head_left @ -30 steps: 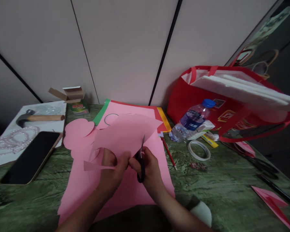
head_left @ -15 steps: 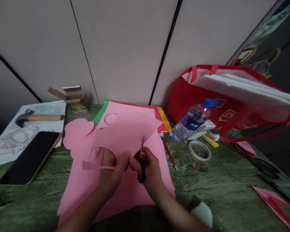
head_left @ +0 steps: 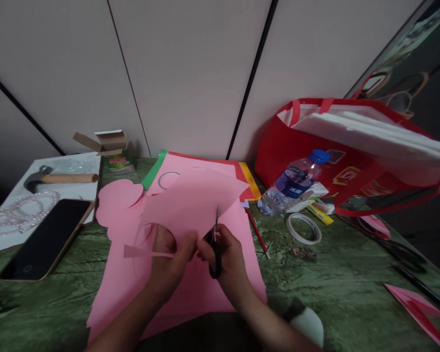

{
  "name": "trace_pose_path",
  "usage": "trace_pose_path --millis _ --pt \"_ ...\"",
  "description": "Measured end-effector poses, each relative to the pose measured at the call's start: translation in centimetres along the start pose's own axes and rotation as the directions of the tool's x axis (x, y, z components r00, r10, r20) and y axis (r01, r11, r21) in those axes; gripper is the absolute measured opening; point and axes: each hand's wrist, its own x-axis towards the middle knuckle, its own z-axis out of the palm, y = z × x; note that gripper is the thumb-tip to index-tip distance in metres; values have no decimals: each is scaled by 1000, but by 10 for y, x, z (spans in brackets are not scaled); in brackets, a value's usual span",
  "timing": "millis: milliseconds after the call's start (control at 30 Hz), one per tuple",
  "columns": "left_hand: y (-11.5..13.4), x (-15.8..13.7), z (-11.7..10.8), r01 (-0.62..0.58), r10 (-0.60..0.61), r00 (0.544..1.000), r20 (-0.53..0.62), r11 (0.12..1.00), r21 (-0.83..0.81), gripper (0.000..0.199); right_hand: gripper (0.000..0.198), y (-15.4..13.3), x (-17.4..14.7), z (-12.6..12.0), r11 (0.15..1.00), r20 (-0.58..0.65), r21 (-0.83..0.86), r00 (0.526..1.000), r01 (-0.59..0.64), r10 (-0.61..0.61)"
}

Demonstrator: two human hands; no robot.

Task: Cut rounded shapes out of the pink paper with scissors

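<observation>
My left hand (head_left: 170,254) pinches a sheet of pink paper (head_left: 194,200) near its lower edge, the thumb on top. A curved opening shows in the paper by the fingers, and a narrow strip sticks out to the left. In my right hand (head_left: 225,254) are small black-handled scissors (head_left: 215,252), fingers closed round the handles. Their blades point up at the sheet's right edge; whether they bite into the paper I cannot tell. Beneath both hands lies a stack of larger pink sheets (head_left: 205,293). Pink rounded cutouts (head_left: 119,198) rest at the stack's left.
To the left are a phone (head_left: 47,239), a hammer (head_left: 66,178) and an opened small box (head_left: 117,159). On the right stand a water bottle (head_left: 293,183) and a red bag (head_left: 278,142), with a tape roll (head_left: 303,229), a red pencil (head_left: 257,232) and dark scissors (head_left: 399,252) nearby.
Almost nothing differs. Both hands, the pink paper and the scissors keep nearly the same positions; the view has shifted very slightly.
</observation>
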Motion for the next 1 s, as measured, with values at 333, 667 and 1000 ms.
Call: trace_pose_path --millis 333,667,1000 --pt "7 0 3 -36 36 999 10 999 -35 20 22 0 0 0 1000 4 -4 1000 8 -8" --pt "5 -1 0 -37 38 999 22 998 -43 19 21 3 0 0 1000 4 -23 1000 -12 12" --pt "-5 1 -5 36 -28 999 -41 981 189 27 31 -6 4 -5 1000 39 12 999 -8 7"
